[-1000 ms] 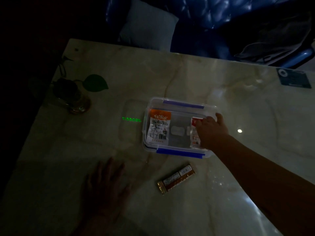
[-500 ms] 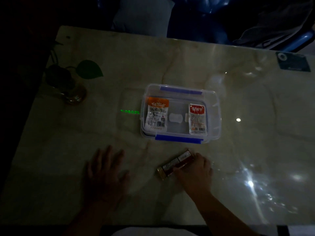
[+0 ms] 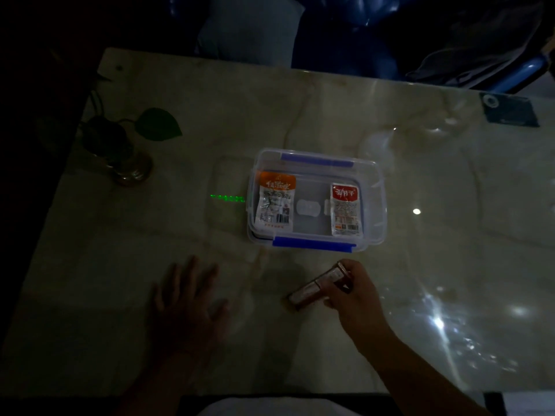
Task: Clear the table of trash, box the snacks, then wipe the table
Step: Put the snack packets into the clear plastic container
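Observation:
A clear plastic box (image 3: pixel 374 187) with blue clips stands mid-table. Inside it lie an orange-topped snack packet (image 3: pixel 275 205) at the left and a red-topped snack packet (image 3: pixel 345 209) at the right. In front of the box, my right hand (image 3: pixel 353 295) grips a long brown snack bar (image 3: pixel 315 288) by its right end, tilting it off the marble table (image 3: pixel 300 115). My left hand (image 3: pixel 187 304) rests flat on the table to the left, fingers spread, holding nothing.
A small potted plant (image 3: pixel 126 148) in a glass pot stands at the table's left edge. A dark card (image 3: pixel 510 111) lies at the far right corner. Blue seats and a pale cushion (image 3: pixel 249 25) sit beyond the far edge. A green light streak (image 3: pixel 226 198) shows left of the box.
My right hand left the red-topped packet in the box, came back to the near side and closed on the snack bar, lifting its right end. My left hand stayed put.

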